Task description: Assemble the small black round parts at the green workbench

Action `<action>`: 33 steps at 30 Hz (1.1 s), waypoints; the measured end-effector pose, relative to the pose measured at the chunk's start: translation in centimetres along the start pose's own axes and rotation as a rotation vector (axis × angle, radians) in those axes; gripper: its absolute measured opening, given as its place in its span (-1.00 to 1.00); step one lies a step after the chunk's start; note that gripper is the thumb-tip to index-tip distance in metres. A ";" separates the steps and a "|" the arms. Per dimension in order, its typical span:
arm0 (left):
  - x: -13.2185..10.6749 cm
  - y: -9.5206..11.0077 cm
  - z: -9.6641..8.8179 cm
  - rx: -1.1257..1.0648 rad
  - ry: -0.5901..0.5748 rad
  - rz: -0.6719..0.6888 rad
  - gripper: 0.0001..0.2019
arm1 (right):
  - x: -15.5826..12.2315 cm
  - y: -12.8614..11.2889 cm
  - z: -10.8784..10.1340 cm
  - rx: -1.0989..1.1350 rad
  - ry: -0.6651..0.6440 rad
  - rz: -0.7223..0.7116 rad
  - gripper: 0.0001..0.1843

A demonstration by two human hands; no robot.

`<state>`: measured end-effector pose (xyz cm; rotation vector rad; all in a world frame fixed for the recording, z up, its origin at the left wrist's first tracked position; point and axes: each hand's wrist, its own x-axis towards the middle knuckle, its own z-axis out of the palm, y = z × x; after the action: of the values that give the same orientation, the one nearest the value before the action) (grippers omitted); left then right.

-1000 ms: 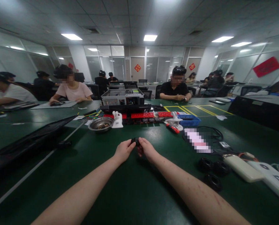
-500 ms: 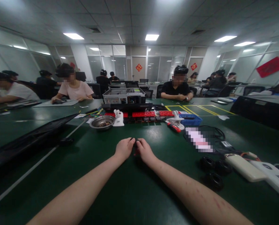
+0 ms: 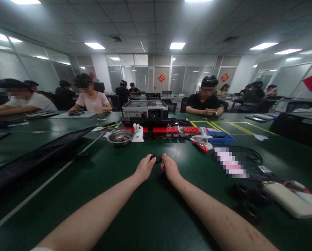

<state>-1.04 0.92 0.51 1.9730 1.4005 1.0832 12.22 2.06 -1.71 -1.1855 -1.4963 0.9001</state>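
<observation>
My left hand [image 3: 145, 167] is closed around a small, black, rounded part [image 3: 158, 159], held a little above the green table [image 3: 150, 216] in front of me. Its exact kind is too blurred to tell. From the other side, the pinched fingertips of my right hand [image 3: 172, 169] grip the right end of the same part. Some of it is hidden by my fingers. Beyond my hands stand a metal bowl [image 3: 117, 137] with small brass-coloured pieces in it, a white clamp-like stand [image 3: 138, 134] and red-handled pliers [image 3: 201, 146].
Several black rings [image 3: 249, 212] lie at right beside a cream power bank [image 3: 289, 198]. A blue tray [image 3: 221, 139] and an opened computer case [image 3: 145, 111] stand farther back. A long black panel [image 3: 41, 157] lies left. Across the table sit people [image 3: 204, 99].
My hands have drawn slightly apart, so more of the black part shows between them. The whole view has shifted, with the table things appearing farther right and slightly lower.
</observation>
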 end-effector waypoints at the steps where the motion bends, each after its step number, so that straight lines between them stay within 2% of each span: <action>1: 0.1 -0.1 0.0 0.014 -0.023 -0.001 -0.70 | 0.2 0.2 0.0 0.019 -0.010 0.036 -0.49; 3: 0.1 -0.3 -0.1 0.030 -0.055 -0.001 -0.71 | 0.3 0.3 -0.1 0.028 -0.041 0.069 -0.52; 6: 0.1 -0.5 0.0 0.019 -0.071 -0.016 -0.67 | 0.2 -0.1 -0.3 -0.025 -0.055 0.028 -0.58; 10: 0.2 -0.8 0.3 -0.053 -0.079 -0.086 -0.59 | -0.4 -1.0 -0.6 -0.122 -0.048 -0.182 -0.75; 13: 0.5 -1.1 0.5 -0.120 -0.085 -0.136 -0.54 | -0.9 -1.3 -0.6 -0.175 -0.075 -0.334 -0.66; 15: 0.6 -1.1 0.6 -0.186 -0.079 -0.161 -0.52 | -1.1 -1.3 -0.4 -0.162 -0.088 -0.365 -0.60; 17: 0.6 -1.0 0.5 -0.211 -0.058 -0.154 -0.53 | -1.0 -1.2 -0.3 -0.096 -0.071 -0.308 -0.56; 19: 0.5 -0.9 0.2 -0.148 -0.022 -0.109 -0.56 | -0.8 -1.0 -0.3 -0.053 -0.027 -0.185 -0.65; 20: 0.5 -0.9 0.1 -0.088 -0.008 -0.083 -0.58 | -0.7 -1.0 -0.3 -0.069 -0.012 -0.123 -0.69; 22: 0.5 -0.9 -0.2 0.030 -0.008 -0.049 -0.61 | -0.5 -0.8 -0.4 -0.169 -0.015 -0.043 -0.59; 26: 0.7 -1.1 -0.6 0.125 -0.086 -0.041 -0.63 | -0.2 -0.4 -0.6 -0.331 -0.041 -0.013 -0.47; 33: 0.4 -0.6 -0.5 0.174 -0.079 0.012 -0.63 | 0.2 -0.1 -0.4 -0.315 -0.016 0.093 -0.35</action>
<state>-1.73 1.48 0.46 2.1239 1.4858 0.9045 12.54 2.17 -1.48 -1.4889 -1.6488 0.7536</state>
